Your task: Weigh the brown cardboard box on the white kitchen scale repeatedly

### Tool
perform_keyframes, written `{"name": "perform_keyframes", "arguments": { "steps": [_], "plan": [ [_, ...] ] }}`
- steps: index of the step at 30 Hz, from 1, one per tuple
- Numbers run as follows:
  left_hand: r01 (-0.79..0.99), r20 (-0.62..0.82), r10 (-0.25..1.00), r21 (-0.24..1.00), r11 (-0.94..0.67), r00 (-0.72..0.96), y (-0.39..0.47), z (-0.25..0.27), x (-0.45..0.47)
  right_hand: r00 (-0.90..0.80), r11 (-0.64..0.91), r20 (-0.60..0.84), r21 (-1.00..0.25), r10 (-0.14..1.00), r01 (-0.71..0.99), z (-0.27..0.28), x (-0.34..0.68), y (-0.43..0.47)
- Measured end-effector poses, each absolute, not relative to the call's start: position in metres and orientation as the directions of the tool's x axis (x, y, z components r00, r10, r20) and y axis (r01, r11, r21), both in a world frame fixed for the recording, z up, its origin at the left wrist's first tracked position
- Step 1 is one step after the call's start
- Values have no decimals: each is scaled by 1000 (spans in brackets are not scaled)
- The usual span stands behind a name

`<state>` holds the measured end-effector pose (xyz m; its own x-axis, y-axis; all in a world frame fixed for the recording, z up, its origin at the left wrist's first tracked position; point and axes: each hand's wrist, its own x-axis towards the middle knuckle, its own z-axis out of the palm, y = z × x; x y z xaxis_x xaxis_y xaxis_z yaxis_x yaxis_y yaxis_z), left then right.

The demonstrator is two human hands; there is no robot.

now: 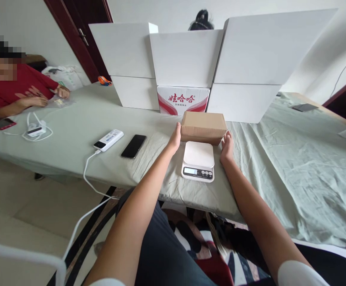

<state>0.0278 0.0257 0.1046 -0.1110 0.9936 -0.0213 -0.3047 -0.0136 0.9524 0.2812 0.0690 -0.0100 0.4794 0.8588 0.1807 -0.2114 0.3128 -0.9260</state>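
Note:
A brown cardboard box (204,121) stands between my two hands, just behind a white digital scale (199,155). My left hand (175,137) presses against the box's left side, thumb upward. On the opposite side, my right hand (227,147) grips the box near its lower right corner; its far fingers are partly hidden. The scale's platform bears nothing, and its display is lit. Whether the box rests on the cloth or hangs slightly above it, I cannot tell.
White panels (187,59) and a red-and-white carton (183,100) stand behind the box. Left lie a black phone (134,146) and a power bank (109,140) with a white cable. A person in red (26,89) handles a clear bag at the table's left end.

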Motion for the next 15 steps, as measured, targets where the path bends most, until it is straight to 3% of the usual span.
{"name": "perform_keyframes", "arguments": {
  "steps": [10, 15],
  "plan": [
    [-249, -109, 989, 965, 81, -102, 29, 102, 25, 494, 305, 173, -931, 852, -200, -9, 280, 67],
    [-136, -140, 988, 982, 131, -63, 29, 101, 21, 487, 291, 169, -939, 857, -186, -8, 280, 66]
  ]
}}
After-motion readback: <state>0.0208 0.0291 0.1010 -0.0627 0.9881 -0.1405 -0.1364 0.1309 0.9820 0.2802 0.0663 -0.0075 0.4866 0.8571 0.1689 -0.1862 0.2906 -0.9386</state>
